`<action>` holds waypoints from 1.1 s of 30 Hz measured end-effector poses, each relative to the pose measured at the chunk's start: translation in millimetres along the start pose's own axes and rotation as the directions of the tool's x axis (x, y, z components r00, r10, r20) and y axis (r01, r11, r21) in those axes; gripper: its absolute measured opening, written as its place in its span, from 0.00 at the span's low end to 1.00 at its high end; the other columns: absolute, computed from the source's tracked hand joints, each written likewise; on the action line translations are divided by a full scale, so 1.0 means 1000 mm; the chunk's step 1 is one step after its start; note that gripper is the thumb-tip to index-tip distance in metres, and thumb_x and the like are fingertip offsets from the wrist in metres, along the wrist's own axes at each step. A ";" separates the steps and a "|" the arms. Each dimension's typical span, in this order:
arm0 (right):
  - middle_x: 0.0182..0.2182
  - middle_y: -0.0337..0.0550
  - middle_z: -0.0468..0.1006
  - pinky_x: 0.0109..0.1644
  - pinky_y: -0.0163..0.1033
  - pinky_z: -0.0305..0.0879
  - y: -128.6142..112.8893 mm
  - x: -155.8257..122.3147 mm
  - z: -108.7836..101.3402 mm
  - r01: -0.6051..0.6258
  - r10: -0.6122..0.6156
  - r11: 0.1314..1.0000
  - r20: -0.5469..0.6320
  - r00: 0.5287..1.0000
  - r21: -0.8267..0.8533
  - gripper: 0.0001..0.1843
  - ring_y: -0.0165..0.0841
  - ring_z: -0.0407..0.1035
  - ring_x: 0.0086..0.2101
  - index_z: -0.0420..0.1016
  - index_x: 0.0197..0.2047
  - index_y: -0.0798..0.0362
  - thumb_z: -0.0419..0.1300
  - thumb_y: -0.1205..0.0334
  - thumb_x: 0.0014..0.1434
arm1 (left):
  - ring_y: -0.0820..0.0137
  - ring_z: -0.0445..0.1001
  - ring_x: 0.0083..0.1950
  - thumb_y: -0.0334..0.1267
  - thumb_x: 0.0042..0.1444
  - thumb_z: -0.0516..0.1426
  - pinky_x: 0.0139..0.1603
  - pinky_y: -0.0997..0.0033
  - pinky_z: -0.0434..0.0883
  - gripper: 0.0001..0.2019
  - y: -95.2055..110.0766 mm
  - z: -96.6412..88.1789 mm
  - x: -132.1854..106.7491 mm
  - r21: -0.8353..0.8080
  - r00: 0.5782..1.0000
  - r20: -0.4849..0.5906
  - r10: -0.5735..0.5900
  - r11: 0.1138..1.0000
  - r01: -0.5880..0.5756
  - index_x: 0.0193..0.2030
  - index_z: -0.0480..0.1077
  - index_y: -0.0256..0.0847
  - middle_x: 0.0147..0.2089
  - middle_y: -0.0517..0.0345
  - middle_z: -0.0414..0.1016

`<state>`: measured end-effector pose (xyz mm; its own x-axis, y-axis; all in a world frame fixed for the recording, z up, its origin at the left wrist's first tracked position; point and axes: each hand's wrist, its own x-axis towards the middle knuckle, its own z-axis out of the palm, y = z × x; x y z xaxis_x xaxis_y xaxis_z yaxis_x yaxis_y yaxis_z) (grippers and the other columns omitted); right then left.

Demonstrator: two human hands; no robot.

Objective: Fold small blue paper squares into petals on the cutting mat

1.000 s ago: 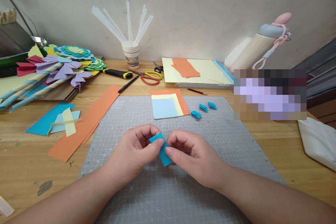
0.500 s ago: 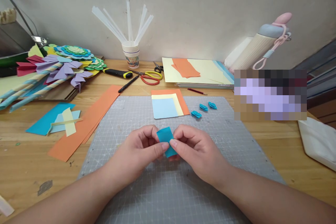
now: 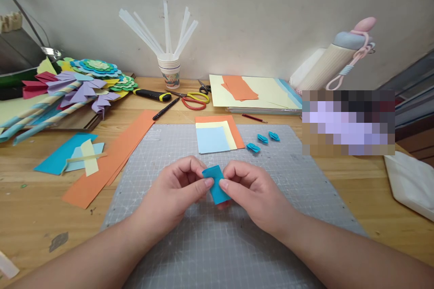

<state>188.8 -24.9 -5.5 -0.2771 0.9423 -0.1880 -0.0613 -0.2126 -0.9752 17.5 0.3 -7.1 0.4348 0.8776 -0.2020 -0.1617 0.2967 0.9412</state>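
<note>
A small teal paper piece (image 3: 217, 184) is pinched between both hands above the grey cutting mat (image 3: 176, 244). My left hand (image 3: 174, 196) grips its left edge with thumb and fingers closed. My right hand (image 3: 252, 194) grips its right edge the same way. Three small folded teal pieces (image 3: 262, 141) lie on the mat beyond my right hand. A stack of light blue, yellow and orange paper squares (image 3: 217, 135) rests at the mat's far edge.
Long orange strips (image 3: 111, 156) and teal and yellow scraps (image 3: 73, 156) lie left of the mat. Paper flowers (image 3: 91, 76), a cup of clear sticks (image 3: 169, 72), a utility knife (image 3: 152, 95), scissors (image 3: 193, 99), a pen (image 3: 166, 108) and paper sheets (image 3: 251, 92) line the back.
Both hands lifted the teal piece slightly away from me and turned it more upright; the pinch points shifted along its edges.
</note>
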 end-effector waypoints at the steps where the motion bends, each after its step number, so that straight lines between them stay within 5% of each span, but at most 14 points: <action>1: 0.22 0.35 0.68 0.32 0.37 0.65 0.000 0.001 0.000 0.002 -0.002 1.000 0.003 1.000 0.002 0.11 0.29 0.65 0.25 0.65 0.24 0.52 0.58 0.62 0.58 | 0.78 0.61 0.25 0.37 0.52 0.63 0.27 0.77 0.59 0.10 0.000 0.000 0.000 -0.008 1.000 -0.004 0.006 1.000 -0.006 0.27 0.65 0.39 0.27 0.65 0.67; 13: 0.22 0.36 0.71 0.30 0.35 0.65 -0.004 0.000 0.000 -0.097 0.095 0.995 0.127 0.987 0.013 0.12 0.28 0.68 0.24 0.64 0.23 0.52 0.60 0.58 0.54 | 0.74 0.60 0.26 0.45 0.62 0.52 0.28 0.73 0.59 0.16 -0.001 -0.002 -0.002 0.216 1.000 0.006 -0.020 0.976 0.018 0.26 0.65 0.40 0.23 0.64 0.62; 17: 0.20 0.36 0.71 0.29 0.34 0.63 -0.005 0.000 0.000 -0.076 0.076 0.997 0.035 0.997 0.016 0.13 0.27 0.66 0.23 0.62 0.22 0.52 0.59 0.59 0.54 | 0.73 0.64 0.27 0.47 0.62 0.52 0.29 0.74 0.61 0.13 0.002 0.001 -0.003 0.148 0.997 0.056 -0.050 0.988 0.041 0.31 0.66 0.41 0.24 0.64 0.67; 21: 0.20 0.35 0.69 0.30 0.35 0.63 -0.005 0.001 0.001 -0.060 0.060 0.997 0.015 0.998 0.042 0.14 0.28 0.64 0.23 0.61 0.21 0.51 0.60 0.57 0.53 | 0.73 0.67 0.28 0.39 0.60 0.54 0.31 0.74 0.63 0.12 0.007 0.005 -0.005 0.274 0.995 0.101 -0.014 0.962 -0.015 0.25 0.65 0.41 0.24 0.63 0.70; 33: 0.21 0.36 0.72 0.32 0.36 0.65 -0.001 0.000 0.001 -0.010 0.015 0.995 -0.053 0.998 0.101 0.13 0.29 0.68 0.25 0.64 0.24 0.52 0.59 0.57 0.57 | 0.72 0.64 0.30 0.43 0.63 0.51 0.32 0.73 0.61 0.15 0.004 0.002 -0.005 0.397 0.992 0.123 0.002 0.916 -0.051 0.26 0.64 0.42 0.26 0.63 0.67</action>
<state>187.8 -24.9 -4.1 -0.2266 0.9513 -0.2089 -0.1547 -0.2469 -0.9566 16.3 -3.3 -1.5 0.5402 0.8251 -0.1657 0.1818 0.0778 0.9803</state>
